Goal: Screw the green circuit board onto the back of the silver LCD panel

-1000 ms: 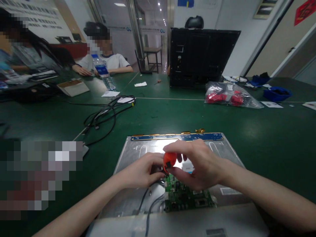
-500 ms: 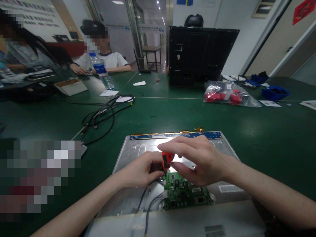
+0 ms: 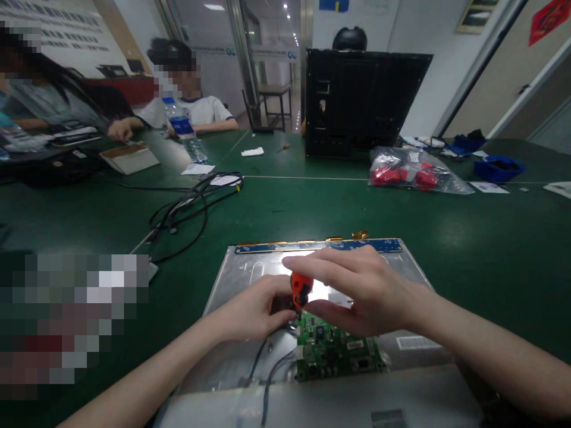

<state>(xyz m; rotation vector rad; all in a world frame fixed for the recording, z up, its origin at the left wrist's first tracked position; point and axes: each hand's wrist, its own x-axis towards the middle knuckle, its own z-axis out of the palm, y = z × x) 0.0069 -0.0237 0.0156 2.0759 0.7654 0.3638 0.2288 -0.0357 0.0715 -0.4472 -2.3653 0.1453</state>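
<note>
A screwdriver (image 3: 301, 288) with a red and black handle stands roughly upright at the upper left corner of a green circuit board (image 3: 334, 348). My left hand (image 3: 256, 306) is closed around its lower part; the fingertips hide the shaft and tip. From the right, my right hand (image 3: 361, 285) has its thumb and forefinger on either side of the handle, the other fingers stretched out. The board lies on the metal back of a display panel (image 3: 276, 371), with dark cables (image 3: 267, 386) running from its left side. A blue circuit strip (image 3: 312, 245) lines the panel's far edge.
A coil of black cable (image 3: 196, 205) lies at the left on the green table (image 3: 285, 208). Further back stand a water bottle (image 3: 185, 134) and a black monitor (image 3: 361, 104). A plastic bag with red items (image 3: 414, 171) lies before the monitor. Two people sit at the far left.
My right fingers have shifted slightly around the screwdriver handle, which has turned a little. My left hand keeps its place. A person's hand across the table has moved left.
</note>
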